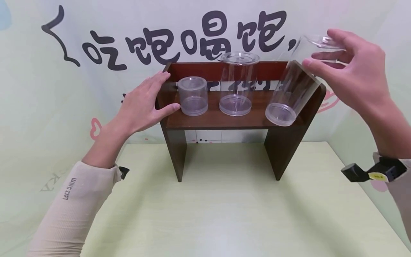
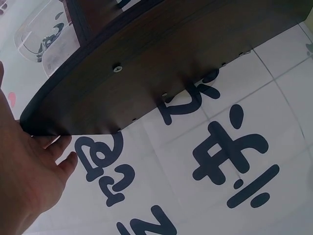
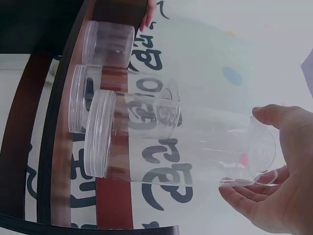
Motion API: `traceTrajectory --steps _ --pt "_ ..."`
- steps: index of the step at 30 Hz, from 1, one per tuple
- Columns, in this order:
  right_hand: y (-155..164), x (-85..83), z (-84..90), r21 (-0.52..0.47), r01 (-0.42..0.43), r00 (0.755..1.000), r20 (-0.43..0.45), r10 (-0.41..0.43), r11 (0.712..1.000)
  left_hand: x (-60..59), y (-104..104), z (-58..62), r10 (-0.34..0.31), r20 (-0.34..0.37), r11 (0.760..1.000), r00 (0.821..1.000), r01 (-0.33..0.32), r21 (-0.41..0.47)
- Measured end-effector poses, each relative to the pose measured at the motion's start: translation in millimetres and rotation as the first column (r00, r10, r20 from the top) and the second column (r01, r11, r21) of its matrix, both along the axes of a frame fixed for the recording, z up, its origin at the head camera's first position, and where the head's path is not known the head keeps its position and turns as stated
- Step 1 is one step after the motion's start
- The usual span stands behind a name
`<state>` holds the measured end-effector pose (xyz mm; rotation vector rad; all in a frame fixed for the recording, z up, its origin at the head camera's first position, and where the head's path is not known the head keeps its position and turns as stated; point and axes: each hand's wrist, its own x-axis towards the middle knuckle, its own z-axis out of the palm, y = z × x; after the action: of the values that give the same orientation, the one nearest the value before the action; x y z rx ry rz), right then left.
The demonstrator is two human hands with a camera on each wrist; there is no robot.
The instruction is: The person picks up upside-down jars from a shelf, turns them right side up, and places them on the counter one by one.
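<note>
My right hand [image 1: 356, 67] holds a tall clear jar [image 1: 289, 89] by its upper end, thumb on one side and fingers on the other. The jar leans, its lidded end low over the right part of a dark brown wooden shelf [image 1: 218, 123]. In the right wrist view its ridged lid [image 3: 100, 134] overlaps the second jar. My left hand [image 1: 141, 101] rests on the shelf's left side panel [image 2: 146, 73], fingers extended at its top corner. The left thumb reaches toward a short clear jar [image 1: 192, 96]. Between the two stands another tall clear jar [image 1: 239, 85], lid down.
Beneath the shelf spreads a pale table [image 1: 218, 214]. A wall covering with large black characters [image 1: 213, 34] hangs right behind. The shelf's right side panel [image 1: 289, 153] rises close beside the leaning jar, and a red-brown rail [image 1: 208, 71] runs along the back.
</note>
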<state>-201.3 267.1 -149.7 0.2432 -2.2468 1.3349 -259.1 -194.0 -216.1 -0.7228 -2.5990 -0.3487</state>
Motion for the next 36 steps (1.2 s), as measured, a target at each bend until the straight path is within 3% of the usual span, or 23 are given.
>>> traceTrajectory --steps 8,16,27,32,36 --pt "-2.2 25.2 -13.8 -0.035 -0.052 0.998 -0.040 0.051 0.998 0.5 0.0 -0.4 -0.002 0.009 1.000 1.000 0.002 0.009" --pt "-11.2 46.0 -36.3 0.015 -0.098 0.991 -0.095 0.099 0.995 -0.1 -0.4 0.0 -0.008 -0.002 1.000 1.000 0.008 0.007" --pt "-34.4 54.5 -74.7 0.013 -0.178 0.972 -0.155 0.178 0.984 0.1 -0.9 -2.6 0.000 -0.021 1.000 1.000 0.000 0.016" --pt "-41.9 54.4 -89.9 0.001 -0.160 0.976 -0.148 0.158 0.987 -1.3 -0.8 -7.2 -0.026 -0.090 0.999 0.996 0.029 0.030" --pt "-47.2 54.1 -101.9 -0.030 -0.159 0.979 -0.134 0.153 0.987 -2.7 0.7 -13.0 -0.065 -0.192 0.997 0.979 0.074 0.037"
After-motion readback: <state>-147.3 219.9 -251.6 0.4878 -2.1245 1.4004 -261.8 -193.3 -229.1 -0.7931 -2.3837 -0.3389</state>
